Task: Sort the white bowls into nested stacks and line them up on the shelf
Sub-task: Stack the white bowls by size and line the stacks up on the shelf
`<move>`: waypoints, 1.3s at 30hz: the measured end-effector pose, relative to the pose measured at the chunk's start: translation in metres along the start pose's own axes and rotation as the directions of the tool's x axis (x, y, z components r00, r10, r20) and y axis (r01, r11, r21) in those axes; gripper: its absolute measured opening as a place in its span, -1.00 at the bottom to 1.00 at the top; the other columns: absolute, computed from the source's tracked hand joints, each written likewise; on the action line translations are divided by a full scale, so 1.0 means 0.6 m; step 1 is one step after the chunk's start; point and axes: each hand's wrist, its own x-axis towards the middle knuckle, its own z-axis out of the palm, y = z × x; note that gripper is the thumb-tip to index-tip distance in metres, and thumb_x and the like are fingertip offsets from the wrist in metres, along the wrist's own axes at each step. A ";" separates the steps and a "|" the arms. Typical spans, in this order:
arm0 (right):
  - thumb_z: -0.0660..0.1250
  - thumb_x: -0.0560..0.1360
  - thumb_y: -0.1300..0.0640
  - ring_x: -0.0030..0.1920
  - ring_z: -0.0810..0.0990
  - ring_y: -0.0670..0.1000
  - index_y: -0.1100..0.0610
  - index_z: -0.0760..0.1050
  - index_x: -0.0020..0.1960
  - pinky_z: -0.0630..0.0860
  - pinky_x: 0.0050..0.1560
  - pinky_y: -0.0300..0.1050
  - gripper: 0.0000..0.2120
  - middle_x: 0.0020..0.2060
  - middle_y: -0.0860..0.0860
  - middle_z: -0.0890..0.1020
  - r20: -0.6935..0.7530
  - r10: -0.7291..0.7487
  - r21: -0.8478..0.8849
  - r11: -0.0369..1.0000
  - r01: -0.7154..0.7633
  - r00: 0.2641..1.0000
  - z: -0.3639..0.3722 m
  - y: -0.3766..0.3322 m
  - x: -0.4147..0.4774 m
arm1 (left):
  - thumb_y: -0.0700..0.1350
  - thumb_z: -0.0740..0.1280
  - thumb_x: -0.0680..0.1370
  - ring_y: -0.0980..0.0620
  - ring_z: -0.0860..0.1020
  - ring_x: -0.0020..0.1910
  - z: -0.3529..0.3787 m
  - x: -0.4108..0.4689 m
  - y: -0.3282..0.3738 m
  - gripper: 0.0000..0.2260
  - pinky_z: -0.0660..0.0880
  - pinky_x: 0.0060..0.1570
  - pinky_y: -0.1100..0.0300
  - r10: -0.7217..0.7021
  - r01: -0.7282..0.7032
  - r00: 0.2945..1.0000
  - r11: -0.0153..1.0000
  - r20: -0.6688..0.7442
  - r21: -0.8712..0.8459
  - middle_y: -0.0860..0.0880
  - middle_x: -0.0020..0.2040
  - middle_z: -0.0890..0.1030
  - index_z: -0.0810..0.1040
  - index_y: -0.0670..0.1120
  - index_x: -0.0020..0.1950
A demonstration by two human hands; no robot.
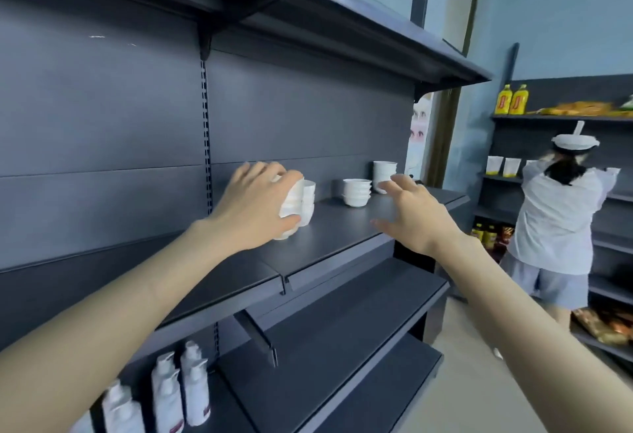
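Observation:
My left hand (255, 206) grips a nested stack of white bowls (292, 205), tilted, with its base near the dark shelf (342, 230). Right behind it stands a second stack of white bowls (308, 201). A lower, wider stack of bowls (357, 191) sits further right on the same shelf. A tall stack (383, 174) stands at the far end, partly hidden by my right hand (416, 213). That hand hovers over the shelf with fingers spread, holding nothing.
A dark upper shelf (376, 32) overhangs the work shelf. White bottles (195, 388) stand on a lower shelf at bottom left. A person (558, 223) in a white cap works at another rack on the right, across the aisle floor (479, 381).

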 end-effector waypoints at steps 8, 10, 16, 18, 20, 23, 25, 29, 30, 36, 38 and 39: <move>0.34 0.51 -0.02 0.28 0.37 0.18 0.12 0.29 0.41 0.40 0.04 -0.02 -0.47 0.35 0.05 0.32 -0.011 -0.132 0.043 0.990 0.132 0.991 0.096 0.086 0.180 | 0.11 0.32 0.51 -0.05 0.30 0.36 0.125 0.133 -0.007 -0.47 0.09 0.38 0.07 -0.092 0.093 0.995 0.994 -0.026 0.049 0.02 0.36 0.38 0.30 0.03 0.45; 0.33 0.51 -0.03 0.28 0.36 0.19 0.10 0.25 0.45 0.43 0.09 0.02 -0.43 0.36 0.06 0.31 0.013 -0.177 0.061 0.982 0.176 0.984 0.126 0.097 0.224 | 0.11 0.34 0.50 -0.07 0.31 0.35 0.157 0.154 -0.016 -0.47 0.10 0.38 0.05 -0.139 0.141 0.990 0.989 -0.030 0.050 0.01 0.35 0.40 0.33 0.02 0.43; 0.33 0.52 -0.03 0.30 0.35 0.18 0.10 0.21 0.47 0.42 0.18 0.02 -0.40 0.39 0.06 0.29 0.032 -0.323 0.194 0.930 0.311 0.946 0.196 0.103 0.361 | 0.17 0.31 0.51 -0.01 0.25 0.39 0.211 0.204 -0.055 -0.41 0.09 0.39 0.09 -0.281 0.278 0.960 0.954 0.015 0.117 0.06 0.39 0.34 0.24 0.05 0.48; 0.33 0.52 -0.03 0.31 0.35 0.17 0.10 0.22 0.47 0.44 0.20 0.11 -0.40 0.39 0.05 0.30 0.016 -0.380 0.255 0.896 0.364 0.925 0.219 0.097 0.406 | 0.19 0.30 0.51 0.00 0.24 0.41 0.224 0.215 -0.066 -0.37 0.11 0.39 0.10 -0.355 0.352 0.935 0.927 0.003 0.130 0.06 0.41 0.32 0.20 0.04 0.51; 0.33 0.52 -0.05 0.33 0.36 0.14 0.08 0.21 0.48 0.43 0.21 0.10 -0.39 0.40 0.03 0.29 -0.003 -0.426 0.322 0.856 0.404 0.905 0.243 0.091 0.440 | 0.21 0.32 0.49 -0.02 0.25 0.41 0.241 0.219 -0.071 -0.33 0.14 0.38 0.08 -0.414 0.411 0.910 0.903 -0.007 0.127 0.04 0.42 0.32 0.17 0.04 0.52; 0.34 0.51 -0.08 0.35 0.36 0.09 0.05 0.17 0.51 0.41 0.26 0.10 -0.35 0.44 -0.01 0.28 -0.025 -0.504 0.467 0.757 0.456 0.863 0.284 0.091 0.480 | 0.24 0.36 0.45 -0.05 0.26 0.41 0.279 0.222 -0.064 -0.25 0.17 0.36 0.06 -0.515 0.512 0.857 0.853 0.005 0.104 0.02 0.42 0.31 0.13 0.04 0.53; 0.36 0.49 -0.12 0.37 0.36 0.08 0.04 0.15 0.52 0.39 0.30 0.10 -0.30 0.44 -0.01 0.28 -0.009 -0.551 0.577 0.679 0.455 0.834 0.310 0.095 0.503 | 0.26 0.39 0.42 -0.03 0.25 0.42 0.305 0.231 -0.058 -0.18 0.19 0.36 0.05 -0.585 0.581 0.811 0.809 0.022 0.094 0.02 0.42 0.29 0.08 0.04 0.54; 0.39 0.43 -0.20 0.41 0.32 0.06 0.03 0.11 0.53 0.35 0.35 0.13 -0.19 0.47 -0.03 0.26 0.007 -0.618 0.750 0.523 0.404 0.786 0.351 0.093 0.537 | 0.29 0.48 0.30 -0.02 0.21 0.46 0.345 0.239 -0.047 0.06 0.25 0.40 -0.01 -0.715 0.716 0.698 0.697 0.040 -0.048 0.03 0.49 0.18 -0.10 0.04 0.57; 0.40 0.43 -0.20 0.42 0.31 0.05 0.03 0.10 0.54 0.34 0.37 0.10 -0.18 0.48 -0.04 0.24 0.002 -0.630 0.781 0.485 0.392 0.776 0.359 0.091 0.543 | 0.29 0.51 0.27 0.00 0.19 0.48 0.354 0.237 -0.045 0.12 0.24 0.40 0.01 -0.747 0.745 0.664 0.658 0.034 -0.104 0.03 0.51 0.14 -0.16 0.04 0.57; 0.45 0.39 -0.17 0.37 0.33 -0.06 0.00 0.07 0.55 0.24 0.19 -0.22 -0.12 0.47 -0.09 0.27 -0.017 -0.658 0.908 0.304 0.287 0.752 0.390 0.082 0.563 | 0.09 0.61 0.24 0.11 0.11 0.50 0.402 0.229 -0.046 0.23 0.16 0.40 0.19 -0.850 0.814 0.518 0.456 0.094 -0.360 0.07 0.54 0.01 -0.28 0.04 0.55; 0.48 0.38 -0.14 0.35 0.36 -0.05 0.03 0.07 0.55 0.27 0.21 -0.22 -0.10 0.46 -0.07 0.29 -0.007 -0.663 0.939 0.253 0.233 0.748 0.397 0.074 0.569 | 0.07 0.64 0.21 0.12 0.16 0.49 0.415 0.229 -0.049 0.22 0.17 0.46 0.11 -0.856 0.802 0.497 0.392 0.139 -0.452 0.09 0.53 0.11 -0.20 0.07 0.57; 0.48 0.37 -0.14 0.35 0.37 -0.05 0.04 0.06 0.55 0.29 0.22 -0.21 -0.08 0.45 -0.07 0.29 -0.006 -0.668 0.948 0.234 0.217 0.744 0.400 0.070 0.570 | 0.05 0.64 0.19 0.14 0.23 0.47 0.424 0.228 -0.052 0.17 0.23 0.46 0.06 -0.842 0.770 0.518 0.380 0.154 -0.512 0.11 0.50 0.21 -0.10 0.09 0.56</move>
